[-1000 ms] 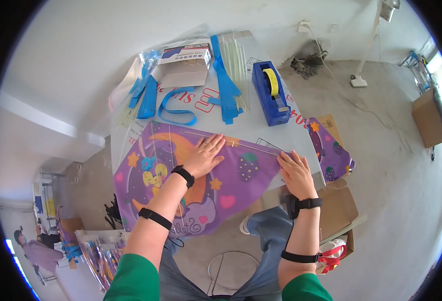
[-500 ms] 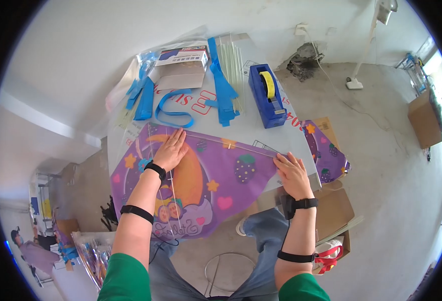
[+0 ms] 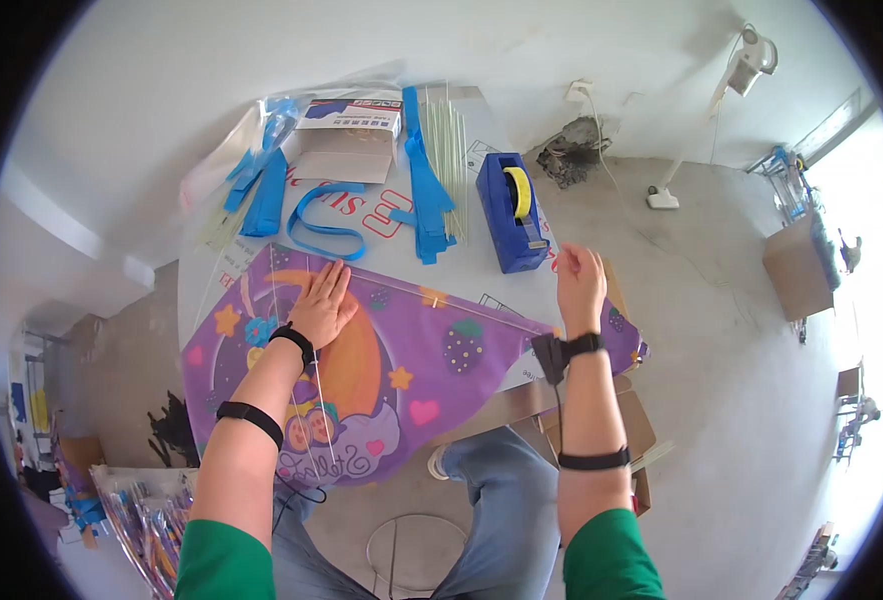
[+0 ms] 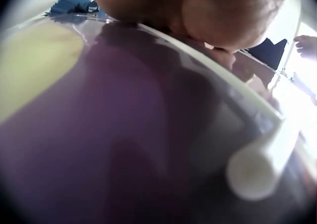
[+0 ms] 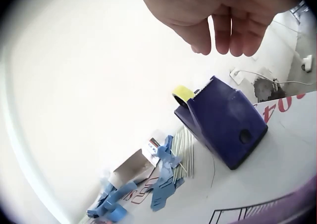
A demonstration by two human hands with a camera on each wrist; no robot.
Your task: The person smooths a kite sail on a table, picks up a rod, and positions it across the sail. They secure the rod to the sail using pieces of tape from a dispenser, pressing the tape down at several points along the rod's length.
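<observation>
A purple printed sheet (image 3: pixel 426 375) with a moon, stars and berries lies on the table, a thin rod along its upper edge. The left hand (image 3: pixel 323 306) rests flat on the sheet near that edge, fingers straight; in the left wrist view it (image 4: pixel 198 11) is close above a white rod (image 4: pixel 213 65). Raised off the sheet, the right hand (image 3: pixel 581 285) is beside the blue tape dispenser (image 3: pixel 511 215), touching nothing. The right wrist view shows the right hand (image 5: pixel 218 16), fingers loosely bent, above the dispenser (image 5: pixel 225 120) with its yellow tape roll (image 5: pixel 183 94).
Blue strips (image 3: pixel 427 190), pale thin sticks (image 3: pixel 445 150), a blue loop (image 3: pixel 301 225) and an open box (image 3: pixel 346 140) lie along the table's far side. Cartons (image 3: pixel 633 425) stand at the right, below the table. Packaged items (image 3: pixel 146 510) are at the lower left.
The right hand has lifted off the sheet's right corner and moved up toward the tape dispenser. The left hand slid left along the upper edge and stays on the sheet.
</observation>
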